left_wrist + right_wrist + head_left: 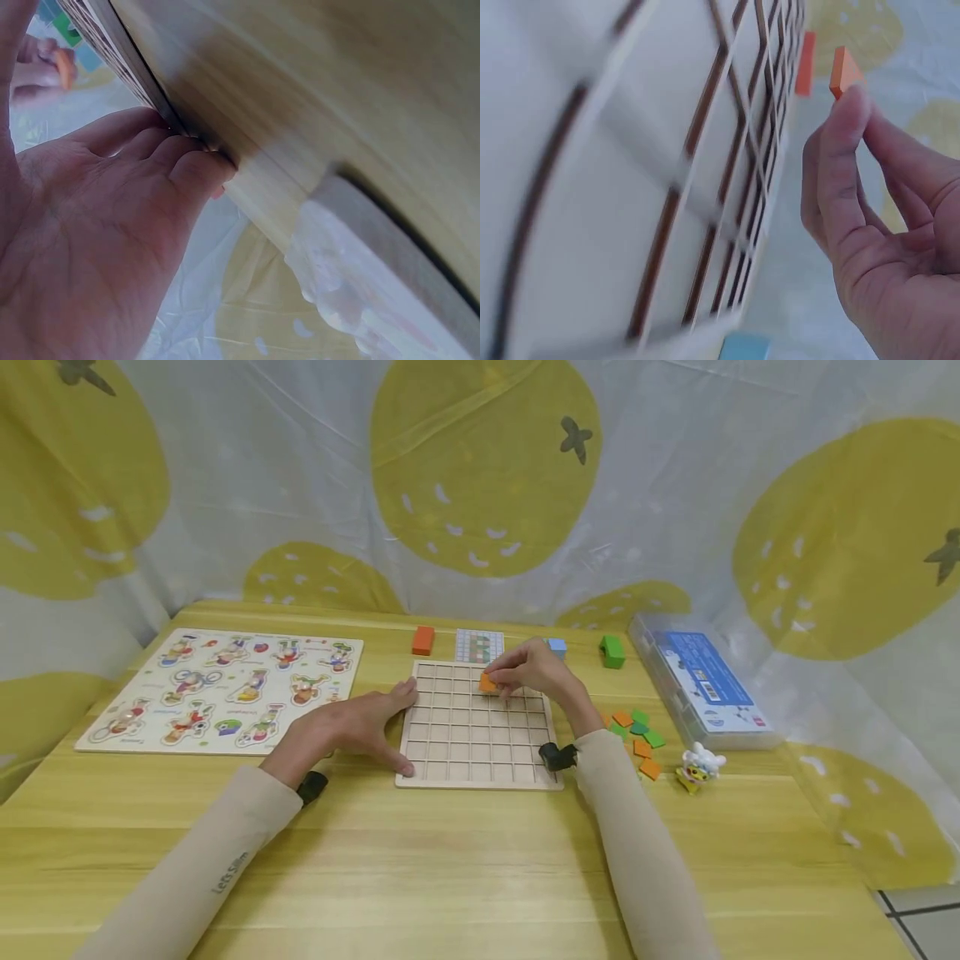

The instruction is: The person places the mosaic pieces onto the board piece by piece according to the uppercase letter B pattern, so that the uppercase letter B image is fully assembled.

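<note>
A white curtain [300,485] printed with big yellow fruit is hanging behind a pale wooden table [450,877]. A picture puzzle [225,689] is lying at the table's left, and along the far edge an orange block [423,640], a checked card [478,646], a blue block [557,647] and a green block [612,652] are sitting in a row. At the right, loose tiles [637,739] in orange and green are lying near a small toy [699,767] and a clear box [701,689]. In the middle the grid board [480,727], pale wood divided into square cells, is lying flat. The left hand [360,727] is resting with relaxed fingers against the board's left edge, steadying it. The right hand [528,670] is pinching an orange tile [488,682] between thumb and fingertips, just over the board's far cells. The tile is small, flat and bright orange; the fingers are covering part of it, and both wrist views are blurring badly.
</note>
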`<state>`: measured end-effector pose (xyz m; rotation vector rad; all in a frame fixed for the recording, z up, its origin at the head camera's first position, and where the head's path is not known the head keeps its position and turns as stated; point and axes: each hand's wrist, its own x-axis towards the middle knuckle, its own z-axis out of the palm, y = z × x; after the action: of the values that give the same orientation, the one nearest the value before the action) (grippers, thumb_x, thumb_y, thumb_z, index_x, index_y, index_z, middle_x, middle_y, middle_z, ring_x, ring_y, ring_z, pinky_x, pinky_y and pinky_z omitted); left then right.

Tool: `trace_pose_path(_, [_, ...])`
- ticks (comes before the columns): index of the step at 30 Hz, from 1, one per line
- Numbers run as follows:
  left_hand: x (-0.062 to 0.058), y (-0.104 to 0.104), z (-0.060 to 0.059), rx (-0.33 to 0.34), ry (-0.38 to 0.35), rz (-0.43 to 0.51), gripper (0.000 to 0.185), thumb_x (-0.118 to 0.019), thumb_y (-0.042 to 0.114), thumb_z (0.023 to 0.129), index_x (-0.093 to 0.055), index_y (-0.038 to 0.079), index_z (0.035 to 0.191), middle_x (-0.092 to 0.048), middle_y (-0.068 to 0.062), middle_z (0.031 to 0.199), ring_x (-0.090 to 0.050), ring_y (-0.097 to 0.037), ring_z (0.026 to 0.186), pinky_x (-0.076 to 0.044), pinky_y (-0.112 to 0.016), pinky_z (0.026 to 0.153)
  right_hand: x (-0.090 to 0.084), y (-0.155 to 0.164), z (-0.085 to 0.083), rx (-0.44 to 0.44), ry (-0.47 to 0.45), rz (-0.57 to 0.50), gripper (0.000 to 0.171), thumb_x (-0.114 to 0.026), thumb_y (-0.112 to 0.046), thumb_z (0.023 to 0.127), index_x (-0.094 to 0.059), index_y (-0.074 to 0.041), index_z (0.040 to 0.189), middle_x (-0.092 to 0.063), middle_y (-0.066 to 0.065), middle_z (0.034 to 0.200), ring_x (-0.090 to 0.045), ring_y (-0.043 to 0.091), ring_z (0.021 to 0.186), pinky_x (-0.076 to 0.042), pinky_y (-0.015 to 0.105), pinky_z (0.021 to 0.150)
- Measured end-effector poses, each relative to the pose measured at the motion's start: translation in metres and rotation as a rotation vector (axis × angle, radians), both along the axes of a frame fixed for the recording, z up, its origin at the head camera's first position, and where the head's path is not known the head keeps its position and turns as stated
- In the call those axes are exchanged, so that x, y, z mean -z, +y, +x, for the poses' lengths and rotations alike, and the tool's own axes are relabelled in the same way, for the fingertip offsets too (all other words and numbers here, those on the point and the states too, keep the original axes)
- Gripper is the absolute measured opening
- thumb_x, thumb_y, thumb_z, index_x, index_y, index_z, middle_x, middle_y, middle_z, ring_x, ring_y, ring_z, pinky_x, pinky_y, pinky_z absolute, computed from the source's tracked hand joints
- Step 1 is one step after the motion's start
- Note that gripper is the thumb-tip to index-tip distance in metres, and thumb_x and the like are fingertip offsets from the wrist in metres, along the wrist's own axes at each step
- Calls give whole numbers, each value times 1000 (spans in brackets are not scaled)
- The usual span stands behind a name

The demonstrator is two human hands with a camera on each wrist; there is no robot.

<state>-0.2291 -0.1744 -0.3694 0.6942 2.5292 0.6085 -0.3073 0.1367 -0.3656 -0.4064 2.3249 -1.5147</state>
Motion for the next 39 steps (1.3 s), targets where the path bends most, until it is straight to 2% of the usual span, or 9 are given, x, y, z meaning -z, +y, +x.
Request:
trace_pose_path(6, [1, 3, -2, -7, -8, -15, 127, -94, 51, 81, -20, 1, 172, -4, -19, 180, -13, -42, 165, -21, -59, 130, 5, -29, -15, -17, -45, 31, 14, -74, 4, 99, -81, 9, 111, -81, 20, 99, -76, 20, 70, -66, 42, 84])
trace_pose_path(11, [1, 6, -2, -5, -21, -8, 128, -94, 51, 81, -19, 1, 171, -3, -19, 180, -12, -41, 166, -20, -58, 131, 10, -40, -21, -26, 4, 122, 13, -73, 5, 99, -82, 8, 108, -81, 20, 101, -76, 18, 67, -66, 37, 77])
trace_pose_path(15, [0, 5, -1, -9, -20, -17, 128, -94, 51, 81, -20, 1, 172, -3, -19, 180, -12, -41, 166, -20, -58, 131, 9, -46, -19, -32, 62, 175, 12, -72, 8, 99, -82, 9, 105, -80, 21, 97, -74, 19, 64, -65, 35, 71])
trace_pose_path(22, [0, 2, -1, -22, -15, -26, 129, -94, 52, 80, -19, 2, 172, -5, -21, 180, -14, -42, 165, -20, -59, 130, 6, -54, -13, -6, 76, 228, 12, -74, 8, 97, -83, 7, 105, -81, 21, 101, -71, 19, 60, -65, 37, 69])
trace_pose_path(29, [0, 1, -1, -23, -18, -27, 128, -94, 53, 81, -20, 3, 172, -4, -19, 180, -14, -42, 165, -21, -60, 130, 7, -51, -10, 0, 65, 184, 14, -76, 8, 96, -83, 7, 108, -80, 24, 108, -75, 23, 70, -66, 36, 71])
trace_pose_path(35, [1, -1, -2, -20, -10, -23, 129, -94, 53, 80, -19, 2, 172, -4, -19, 180, -13, -41, 165, -20, -59, 130, 6, -40, -3, -45, 161, 217, 16, -77, 3, 97, -83, 4, 112, -80, 19, 115, -80, 27, 86, -64, 35, 81])
trace_pose_path(39, [2, 0, -2, -11, -6, -13, 129, -95, 51, 80, -19, 1, 172, -4, -20, 180, -13, -42, 165, -20, -59, 131, -3, -19, 8, -85, 209, 177, 20, -74, 1, 100, -80, 5, 119, -79, 21, 119, -78, 37, 95, -64, 46, 88])
